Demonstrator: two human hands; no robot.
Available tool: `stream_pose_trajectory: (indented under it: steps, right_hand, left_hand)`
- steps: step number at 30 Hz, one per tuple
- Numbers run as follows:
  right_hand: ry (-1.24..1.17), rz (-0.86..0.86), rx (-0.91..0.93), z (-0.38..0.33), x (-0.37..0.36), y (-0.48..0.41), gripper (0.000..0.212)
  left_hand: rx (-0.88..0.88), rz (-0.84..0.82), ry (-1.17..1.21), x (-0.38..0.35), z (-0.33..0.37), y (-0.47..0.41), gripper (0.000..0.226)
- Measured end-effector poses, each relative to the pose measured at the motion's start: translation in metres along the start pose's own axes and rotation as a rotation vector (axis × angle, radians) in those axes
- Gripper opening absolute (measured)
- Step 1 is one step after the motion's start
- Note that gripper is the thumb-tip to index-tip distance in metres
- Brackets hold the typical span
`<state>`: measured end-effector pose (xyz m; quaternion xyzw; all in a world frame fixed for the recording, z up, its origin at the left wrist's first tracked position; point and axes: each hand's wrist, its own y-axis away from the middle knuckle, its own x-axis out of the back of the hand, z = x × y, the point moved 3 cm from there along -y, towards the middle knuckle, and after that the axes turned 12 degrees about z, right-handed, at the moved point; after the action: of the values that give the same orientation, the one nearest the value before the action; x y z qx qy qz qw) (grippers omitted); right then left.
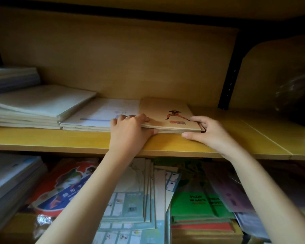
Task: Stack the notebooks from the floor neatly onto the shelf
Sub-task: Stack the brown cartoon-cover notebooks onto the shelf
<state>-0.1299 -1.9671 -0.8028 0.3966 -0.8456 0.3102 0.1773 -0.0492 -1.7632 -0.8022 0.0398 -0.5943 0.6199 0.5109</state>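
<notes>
A small stack of tan notebooks [165, 113], its top cover showing an orange cartoon figure, lies on the wooden shelf [77, 140]. My left hand [128, 131] grips the stack's front left corner, fingers over the cover and thumb under the edge. At the front right corner my right hand [206, 132] holds the stack, fingers curled behind the corner and thumb along the front edge. The stack overlaps a white notebook pile [99, 115] on its left.
A taller pile of white notebooks [39, 106] and plastic-wrapped ones [12, 78] sit at the shelf's left. The shelf's right part [253, 129] is bare wood beside a black upright [231, 76]. Below lie several books and green notebooks [197, 199].
</notes>
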Motion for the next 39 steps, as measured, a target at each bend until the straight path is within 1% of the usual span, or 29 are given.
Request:
stream_pose_trajectory:
  steps: [2,5,8,12,16,20,23,26,31,36,39]
  right_hand:
    - [-0.015,0.005,0.009,0.0,0.002,0.001,0.066]
    - [-0.076,0.036,0.037,-0.001,0.005,0.001,0.041]
    - [-0.132,0.049,0.026,-0.001,0.007,0.001,0.033]
    - [-0.093,0.176,-0.004,0.003,0.007,-0.002,0.03]
    - [-0.015,0.252,0.022,0.004,0.005,-0.001,0.036]
    - [0.05,0.236,0.054,0.005,0.004,0.0,0.038]
    - [0.105,0.215,0.076,0.005,0.004,0.0,0.038]
    - [0.128,0.228,0.085,0.004,0.004,0.001,0.038]
    - [0.297,0.284,0.134,0.0,0.003,0.007,0.042]
    - [0.265,0.267,0.146,-0.001,0.005,0.006,0.039]
    - [0.269,0.226,0.151,-0.001,0.003,0.006,0.039]
  left_hand:
    - [0.0,0.012,0.04,0.0,-0.003,0.002,0.043]
    - [0.003,0.041,0.103,0.001,-0.007,0.003,0.033]
    - [0.022,0.06,0.124,0.001,-0.007,0.002,0.029]
    - [0.058,0.105,0.144,-0.001,-0.008,0.002,0.026]
    - [0.122,0.152,0.109,-0.001,-0.009,0.003,0.022]
    - [0.158,0.142,0.186,-0.001,-0.011,0.0,0.019]
    - [0.168,0.142,0.195,-0.001,-0.013,-0.001,0.019]
    - [0.178,0.113,0.208,-0.001,-0.015,-0.003,0.019]
    - [0.096,0.074,0.196,-0.003,-0.012,-0.004,0.021]
    - [0.101,0.128,0.185,0.001,-0.005,0.002,0.025]
    - [0.123,0.114,0.186,0.003,-0.006,0.004,0.026]
